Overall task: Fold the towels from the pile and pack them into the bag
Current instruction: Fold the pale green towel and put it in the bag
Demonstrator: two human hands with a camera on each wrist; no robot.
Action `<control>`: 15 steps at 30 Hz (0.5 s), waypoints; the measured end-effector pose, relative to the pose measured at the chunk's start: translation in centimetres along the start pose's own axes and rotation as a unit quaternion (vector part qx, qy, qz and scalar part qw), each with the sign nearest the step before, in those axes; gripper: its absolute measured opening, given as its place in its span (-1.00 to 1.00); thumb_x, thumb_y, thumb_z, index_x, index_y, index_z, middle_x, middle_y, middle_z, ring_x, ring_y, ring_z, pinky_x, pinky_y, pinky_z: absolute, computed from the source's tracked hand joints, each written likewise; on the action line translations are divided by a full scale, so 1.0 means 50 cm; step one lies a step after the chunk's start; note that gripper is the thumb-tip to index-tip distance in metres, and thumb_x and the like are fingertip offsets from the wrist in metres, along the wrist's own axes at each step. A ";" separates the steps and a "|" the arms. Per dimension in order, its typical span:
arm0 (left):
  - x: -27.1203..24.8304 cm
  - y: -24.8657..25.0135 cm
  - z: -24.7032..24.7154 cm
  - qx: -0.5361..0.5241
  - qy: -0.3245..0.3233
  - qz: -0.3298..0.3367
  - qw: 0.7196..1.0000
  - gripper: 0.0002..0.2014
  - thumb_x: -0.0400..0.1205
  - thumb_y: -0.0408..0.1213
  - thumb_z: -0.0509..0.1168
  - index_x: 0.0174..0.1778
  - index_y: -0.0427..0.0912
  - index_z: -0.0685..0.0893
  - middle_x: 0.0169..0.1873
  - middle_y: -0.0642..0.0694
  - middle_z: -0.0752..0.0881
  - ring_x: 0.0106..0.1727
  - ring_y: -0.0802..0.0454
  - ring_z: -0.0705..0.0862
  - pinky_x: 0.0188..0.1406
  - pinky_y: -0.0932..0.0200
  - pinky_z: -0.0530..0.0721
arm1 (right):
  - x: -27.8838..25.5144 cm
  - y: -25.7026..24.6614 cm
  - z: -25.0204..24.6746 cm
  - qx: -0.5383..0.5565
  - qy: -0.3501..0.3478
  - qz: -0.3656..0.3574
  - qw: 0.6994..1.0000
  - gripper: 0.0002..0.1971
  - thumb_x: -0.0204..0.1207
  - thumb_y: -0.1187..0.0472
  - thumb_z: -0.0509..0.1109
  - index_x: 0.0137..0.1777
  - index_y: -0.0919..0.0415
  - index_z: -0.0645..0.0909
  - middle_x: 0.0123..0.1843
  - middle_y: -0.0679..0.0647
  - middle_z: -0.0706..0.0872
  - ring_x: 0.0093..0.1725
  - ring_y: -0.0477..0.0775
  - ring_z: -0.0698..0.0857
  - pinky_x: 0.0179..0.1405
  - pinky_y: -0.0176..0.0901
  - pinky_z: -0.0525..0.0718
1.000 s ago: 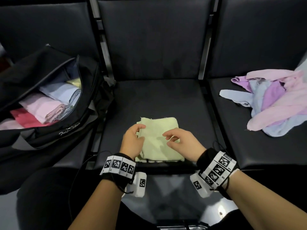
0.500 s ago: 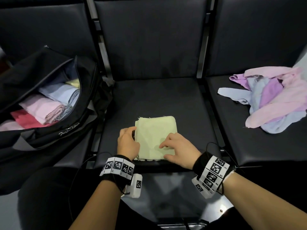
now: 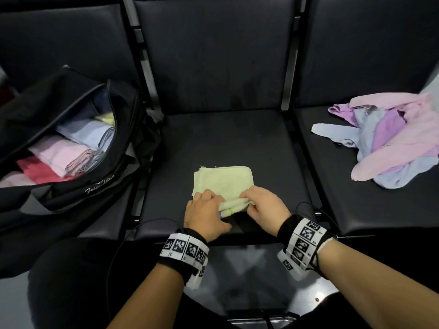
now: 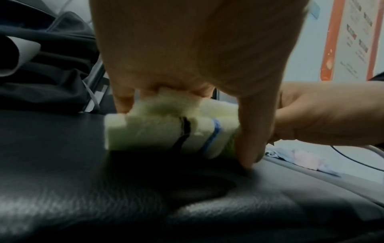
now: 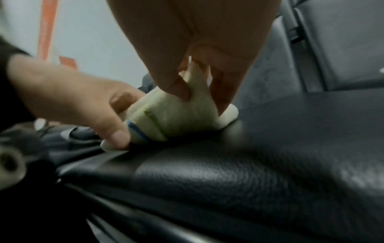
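The left hand (image 3: pixel 206 214) and the right hand (image 3: pixel 266 206) both gripped the near edge of the folded pale green towel (image 3: pixel 223 180), with fingers on top and thumbs under the lifted layers. The towel lay near the front edge of the middle seat (image 3: pixel 225 138), its far part flat on the cushion. On the left seat stood the open black bag (image 3: pixel 99 184) with folded towels inside. The pile of unfolded towels (image 3: pixel 392 138) lay on the right seat.
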State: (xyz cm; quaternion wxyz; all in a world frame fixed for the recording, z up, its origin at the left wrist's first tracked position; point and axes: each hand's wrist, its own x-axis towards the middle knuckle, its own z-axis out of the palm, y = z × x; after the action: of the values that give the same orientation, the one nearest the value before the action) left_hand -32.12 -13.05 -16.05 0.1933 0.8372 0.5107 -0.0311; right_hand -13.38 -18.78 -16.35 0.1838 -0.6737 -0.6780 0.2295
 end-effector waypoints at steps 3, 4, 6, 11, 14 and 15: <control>0.006 -0.007 0.001 0.007 0.038 -0.002 0.999 -0.65 0.52 -0.30 0.36 0.22 0.05 0.64 0.18 0.05 0.55 0.25 -0.07 0.53 0.14 0.10 0.51 | -0.001 0.011 -0.005 0.076 0.036 0.017 0.996 -0.69 0.51 0.36 0.31 0.20 0.12 0.67 0.11 -0.02 0.70 0.10 0.09 0.67 0.15 0.05 0.63; 0.009 -0.010 0.001 -0.003 0.052 -0.005 0.999 -0.67 0.55 -0.40 0.29 0.18 0.01 0.66 0.15 0.02 0.58 0.21 -0.09 0.55 0.08 0.10 0.53 | -0.002 0.012 -0.004 0.085 0.045 0.016 0.995 -0.70 0.51 0.36 0.32 0.20 0.11 0.66 0.10 -0.03 0.70 0.08 0.08 0.67 0.14 0.04 0.64; 0.013 -0.018 0.001 -0.029 0.062 -0.003 0.998 -0.69 0.57 -0.50 0.22 0.10 -0.07 0.70 0.08 -0.02 0.62 0.14 -0.10 0.57 0.02 0.10 0.57 | -0.005 0.014 0.001 0.065 0.052 -0.004 0.997 -0.68 0.49 0.35 0.35 0.22 0.11 0.65 0.13 -0.03 0.70 0.10 0.08 0.66 0.14 0.02 0.63; 0.016 -0.033 -0.001 -0.089 0.063 0.017 0.994 -0.72 0.50 -0.56 0.21 -0.04 -0.14 0.70 -0.09 -0.04 0.70 0.06 -0.11 0.60 -0.03 0.05 0.61 | -0.009 0.030 0.009 -0.051 -0.036 -0.077 0.995 -0.64 0.43 0.24 0.44 0.24 0.07 0.67 0.33 -0.06 0.65 0.36 0.07 0.58 0.33 0.06 0.55; 0.017 -0.051 -0.004 -0.115 0.073 0.015 0.991 -0.74 0.49 -0.49 0.28 -0.06 -0.06 0.72 -0.13 0.03 0.72 0.11 -0.03 0.57 0.11 0.07 0.58 | -0.007 0.038 0.008 0.030 -0.020 -0.031 0.999 -0.75 0.55 0.20 0.43 0.22 0.07 0.71 0.25 -0.05 0.74 0.30 0.06 0.65 0.31 0.05 0.59; 0.018 -0.057 -0.007 -0.131 0.070 0.005 0.989 -0.74 0.49 -0.46 0.30 -0.04 -0.03 0.73 -0.11 0.02 0.70 0.11 -0.02 0.57 0.14 0.07 0.59 | -0.005 0.040 0.006 0.067 -0.010 -0.010 0.998 -0.80 0.57 0.18 0.43 0.18 0.06 0.72 0.16 -0.05 0.77 0.22 0.05 0.69 0.26 0.05 0.61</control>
State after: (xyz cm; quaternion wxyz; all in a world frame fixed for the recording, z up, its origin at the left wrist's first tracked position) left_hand -34.21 -11.01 -16.78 0.2650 0.8076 0.5182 0.0952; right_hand -11.89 -19.06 -17.72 0.2237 -0.6508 -0.6695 0.2796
